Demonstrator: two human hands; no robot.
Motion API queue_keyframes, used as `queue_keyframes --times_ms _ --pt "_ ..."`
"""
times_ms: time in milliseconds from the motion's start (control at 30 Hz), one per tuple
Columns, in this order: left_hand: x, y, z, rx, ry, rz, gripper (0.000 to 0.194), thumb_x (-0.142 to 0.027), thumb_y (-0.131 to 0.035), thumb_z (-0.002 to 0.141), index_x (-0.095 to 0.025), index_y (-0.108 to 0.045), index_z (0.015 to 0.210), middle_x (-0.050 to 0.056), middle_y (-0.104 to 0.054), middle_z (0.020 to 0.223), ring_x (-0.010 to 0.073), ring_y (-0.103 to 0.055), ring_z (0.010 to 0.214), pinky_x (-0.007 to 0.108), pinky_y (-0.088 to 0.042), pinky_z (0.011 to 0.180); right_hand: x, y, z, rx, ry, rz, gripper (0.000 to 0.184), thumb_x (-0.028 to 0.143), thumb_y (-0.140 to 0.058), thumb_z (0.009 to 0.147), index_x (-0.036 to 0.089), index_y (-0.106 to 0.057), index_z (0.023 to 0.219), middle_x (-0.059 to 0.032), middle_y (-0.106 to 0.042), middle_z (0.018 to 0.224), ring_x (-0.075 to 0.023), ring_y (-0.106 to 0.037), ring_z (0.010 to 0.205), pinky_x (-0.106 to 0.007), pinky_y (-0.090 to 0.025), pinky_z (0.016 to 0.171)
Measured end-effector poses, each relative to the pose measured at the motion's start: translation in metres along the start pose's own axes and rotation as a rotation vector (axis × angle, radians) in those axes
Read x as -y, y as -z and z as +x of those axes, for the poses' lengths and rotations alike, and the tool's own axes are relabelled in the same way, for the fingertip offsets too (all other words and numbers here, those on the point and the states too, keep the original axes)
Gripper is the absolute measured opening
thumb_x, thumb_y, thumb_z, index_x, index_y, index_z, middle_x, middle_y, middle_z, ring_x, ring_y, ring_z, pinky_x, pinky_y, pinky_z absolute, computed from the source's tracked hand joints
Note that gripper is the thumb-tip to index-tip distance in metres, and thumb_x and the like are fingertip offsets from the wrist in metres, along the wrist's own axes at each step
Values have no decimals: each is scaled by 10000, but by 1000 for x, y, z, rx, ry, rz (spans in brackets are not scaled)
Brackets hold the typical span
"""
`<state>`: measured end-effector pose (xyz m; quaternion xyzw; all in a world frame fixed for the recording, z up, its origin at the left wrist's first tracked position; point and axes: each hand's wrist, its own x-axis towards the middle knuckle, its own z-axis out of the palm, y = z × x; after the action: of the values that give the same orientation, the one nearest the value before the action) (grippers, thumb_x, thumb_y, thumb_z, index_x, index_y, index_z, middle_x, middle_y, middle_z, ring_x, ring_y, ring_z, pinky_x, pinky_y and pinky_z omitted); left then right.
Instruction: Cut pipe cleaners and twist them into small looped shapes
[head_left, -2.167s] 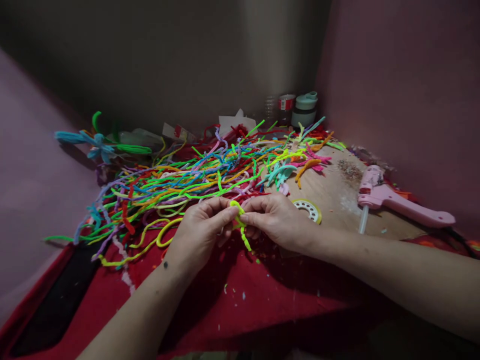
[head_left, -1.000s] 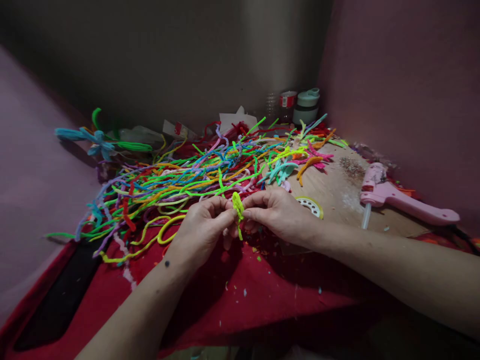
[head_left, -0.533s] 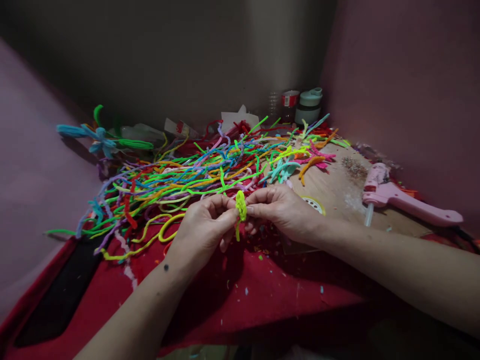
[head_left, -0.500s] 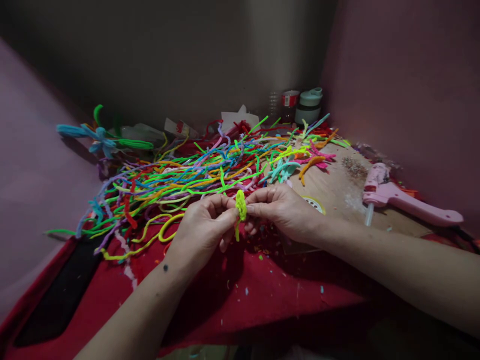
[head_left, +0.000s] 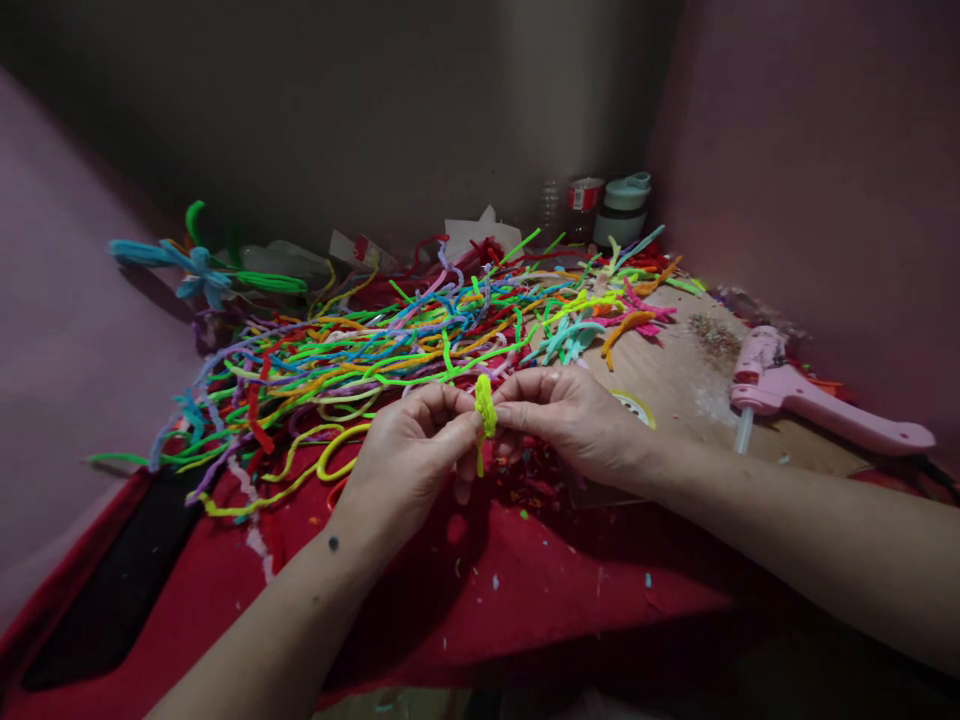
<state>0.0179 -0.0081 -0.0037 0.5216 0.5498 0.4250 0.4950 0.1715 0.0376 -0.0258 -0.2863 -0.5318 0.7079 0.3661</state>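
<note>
Head view: left hand (head_left: 409, 450) and right hand (head_left: 577, 425) close together over the front of the work surface, both narrow, thumb and fingers pinched on one neon-yellow pipe-cleaner piece (head_left: 485, 405). Piece is upright between the fingertips, bunched or twisted at top, short tail hanging below; exact shape partly hidden by fingers. Left hand grips its left side, right hand its right side.

Behind the hands: big tangled pile of pipe cleaners (head_left: 375, 355), green, blue, orange, purple, red, yellow. Right of the pile, short teal pieces (head_left: 570, 342) and a bent orange piece (head_left: 626, 325), on or near brown cardboard (head_left: 671, 375). Tape roll (head_left: 643, 408) lies there too, partly covered by right hand. Pink hot glue gun (head_left: 810, 400) on its side farther right, clear glue stick (head_left: 745, 430) poking out its back or front, can't tell which.

Far left, blue pipe-cleaner flower (head_left: 202, 278). At the back, white paper (head_left: 480, 235), red-labeled bottle (head_left: 583, 205), mint-lidded tumbler (head_left: 624, 210), upright, side by side. Red cloth (head_left: 525, 610) in front, small scraps scattered on it; long black object (head_left: 112, 580) lies at left.
</note>
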Motion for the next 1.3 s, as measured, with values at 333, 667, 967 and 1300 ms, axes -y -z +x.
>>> queue_keyframes --times_ms 333,667,967,1300 --pt "-6 -7 -3 -11 64 -165 149 -259 -649 724 -161 -547 676 -41 -533 487 89 -462 386 235 -460 361 1 1 -1 16 65 -42 214 304 -703 701 134 -572 698 48 -522 573 -47 -440 486 -181 -369 486" --pt "-5 -7 0 64 122 -305 121 -212 -677 688 -136 -583 701 -9 -585 556 74 -469 397 221 -472 360 -1 -1 -2 111 6 13 255 370 -644 759 151 -514 753 38 -544 587 -54 -481 479 -177 -403 475" --pt "-1 -2 3 91 72 -289 104 -230 -641 765 -174 -555 783 -54 -517 502 64 -440 374 186 -420 349 1 1 0 108 -13 -85 233 334 -649 756 131 -550 699 46 -514 522 -45 -439 429 -171 -363 436" --pt "-2 -6 3 -44 47 -185 174 -255 -640 746 -159 -522 661 -55 -498 457 66 -429 356 182 -369 355 0 -7 -3 -78 27 -183 102 199 -616 731 145 -532 713 33 -544 584 -72 -497 488 -206 -408 492"
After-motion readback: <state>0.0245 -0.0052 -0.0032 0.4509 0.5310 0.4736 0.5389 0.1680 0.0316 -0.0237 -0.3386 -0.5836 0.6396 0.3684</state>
